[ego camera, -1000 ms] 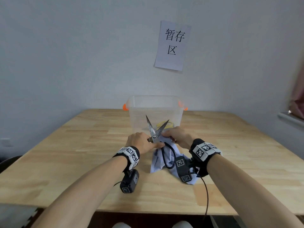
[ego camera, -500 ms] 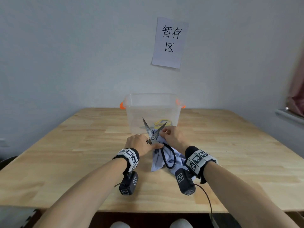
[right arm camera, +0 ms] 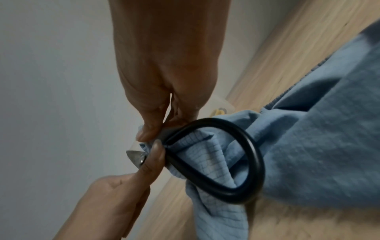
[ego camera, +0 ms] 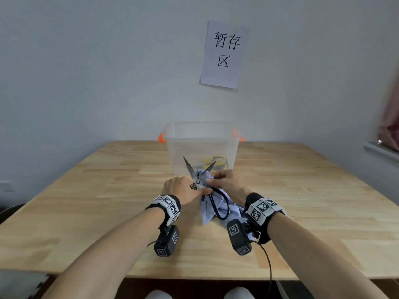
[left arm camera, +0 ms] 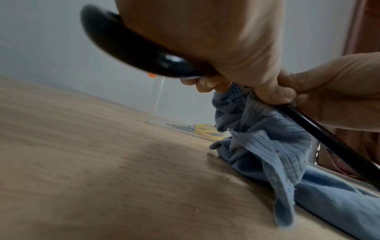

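Wood worktop (ego camera: 86, 212), clear bin (ego camera: 200, 134) at 12 o'clock. Bunched blue cloth (ego camera: 207, 210) lies under the black-handled scissors (ego camera: 197, 181), which run 6-to-12, blades spread toward the bin. The left hand (ego camera: 178, 187) at 9 has its fingers curled on the handle. The right hand (ego camera: 228, 182) at 3 pinches the cloth at the blade base.

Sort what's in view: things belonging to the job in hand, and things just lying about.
In hand: black-handled scissors, gripped by the left hand; blue cloth, held by the right hand.
Lying about: clear bin; yellow-handled scissors inside it; wall sign.
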`<state>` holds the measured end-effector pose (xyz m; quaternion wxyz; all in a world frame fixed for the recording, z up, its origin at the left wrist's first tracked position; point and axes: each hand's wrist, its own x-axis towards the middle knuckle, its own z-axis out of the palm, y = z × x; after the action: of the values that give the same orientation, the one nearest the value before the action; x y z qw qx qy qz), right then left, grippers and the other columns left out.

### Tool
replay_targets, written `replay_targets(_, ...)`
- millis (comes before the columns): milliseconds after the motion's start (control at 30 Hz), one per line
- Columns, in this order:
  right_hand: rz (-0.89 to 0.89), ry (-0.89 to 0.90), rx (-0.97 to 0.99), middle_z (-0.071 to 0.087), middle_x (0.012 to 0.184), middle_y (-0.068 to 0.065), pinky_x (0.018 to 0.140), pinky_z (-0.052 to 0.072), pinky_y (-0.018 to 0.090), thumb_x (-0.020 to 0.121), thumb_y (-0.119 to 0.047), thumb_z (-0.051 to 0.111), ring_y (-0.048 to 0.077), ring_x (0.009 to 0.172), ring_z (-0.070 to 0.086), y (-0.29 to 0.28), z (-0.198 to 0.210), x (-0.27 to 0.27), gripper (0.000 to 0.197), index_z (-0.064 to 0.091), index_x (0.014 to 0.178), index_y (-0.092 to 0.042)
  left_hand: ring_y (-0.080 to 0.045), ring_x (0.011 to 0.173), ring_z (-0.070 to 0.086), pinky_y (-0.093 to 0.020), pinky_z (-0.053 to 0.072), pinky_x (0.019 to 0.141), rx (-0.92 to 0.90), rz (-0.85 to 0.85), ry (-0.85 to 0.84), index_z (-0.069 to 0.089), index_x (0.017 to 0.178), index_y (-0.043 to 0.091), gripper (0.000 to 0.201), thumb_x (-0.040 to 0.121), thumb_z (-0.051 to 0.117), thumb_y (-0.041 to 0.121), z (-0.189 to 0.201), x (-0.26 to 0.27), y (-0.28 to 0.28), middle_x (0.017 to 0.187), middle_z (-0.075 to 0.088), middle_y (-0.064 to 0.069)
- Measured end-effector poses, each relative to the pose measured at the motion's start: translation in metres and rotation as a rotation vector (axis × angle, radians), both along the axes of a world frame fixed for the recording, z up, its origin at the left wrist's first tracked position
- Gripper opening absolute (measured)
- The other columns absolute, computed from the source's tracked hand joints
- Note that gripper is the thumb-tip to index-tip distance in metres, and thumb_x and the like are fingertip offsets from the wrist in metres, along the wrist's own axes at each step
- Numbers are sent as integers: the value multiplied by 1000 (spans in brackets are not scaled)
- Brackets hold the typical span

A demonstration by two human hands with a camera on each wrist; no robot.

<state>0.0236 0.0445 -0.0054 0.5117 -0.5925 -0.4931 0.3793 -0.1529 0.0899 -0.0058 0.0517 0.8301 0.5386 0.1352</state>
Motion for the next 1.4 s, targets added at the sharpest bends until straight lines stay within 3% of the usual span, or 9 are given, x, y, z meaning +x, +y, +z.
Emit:
replay_targets(200,85,-35,-32,68,86,7,74,58,29,96,-22,64,18,79,66,-4,-1,-3,15,64,91,-8,-21,69,59,-30,40,61,-41,-14,-49,51,56,22,71,63,51,93,4,5,-4,66,63,1)
replay_targets(400,222,219,-96,70,94,18,89,56,42,97,-19,61,28,88,68,-10,0,1,24,68,100,4,-19,71,60,-31,41,63,-49,-33,-24,49,57,22,72,61,50,94,7,9,-6,69,65,0)
replay_targets(600,201,180,-241,69,78,12,97,51,51,95,-19,64,25,74,66,-8,6,-1,28,66,104,8,-20,71,62,-32,44,62,-26,-71,44,58,62,16,83,57,45,99,5,10,-4,68,63,0)
replay_targets(667,168,174,-235,67,74,11,90,55,46,95,-16,64,23,70,65,-6,6,-3,19,67,91,2,-20,72,62,-33,47,65,-15,-71,59,65,68,16,88,56,42,100,5,10,-3,70,66,0)
replay_targets(767,49,151,-195,62,62,5,61,52,30,94,-14,66,15,55,60,-5,8,-5,28,61,67,-7,-19,67,60,-31,40,58,-4,-70,87,59,63,16,86,58,41,99,5,11,-4,66,62,0)
replay_targets(867,11,182,-183,64,55,0,52,48,22,94,-11,65,9,47,60,-3,9,-6,28,63,67,-10,-20,66,58,-30,37,58,6,-64,119,59,63,16,86,58,39,100,4,12,-3,64,59,0)
replay_targets(1067,122,235,-278,67,70,6,63,54,30,96,-13,63,16,62,64,-4,13,-1,19,65,79,-6,-19,64,56,-30,36,57,15,-60,130,62,66,14,88,59,40,99,5,13,-5,62,56,1)
replay_targets(1233,201,267,-306,67,84,14,105,46,53,93,-17,66,24,78,65,-8,9,4,29,60,112,3,-18,61,55,-31,35,55,-2,-62,80,49,58,17,81,58,42,98,5,13,-7,61,56,2)
replay_targets(1400,127,285,-293,64,101,23,94,54,50,89,-14,72,32,89,64,-6,6,2,39,61,114,13,-19,63,58,-32,37,56,-7,-84,94,51,55,19,82,57,41,100,3,16,-6,61,58,1)
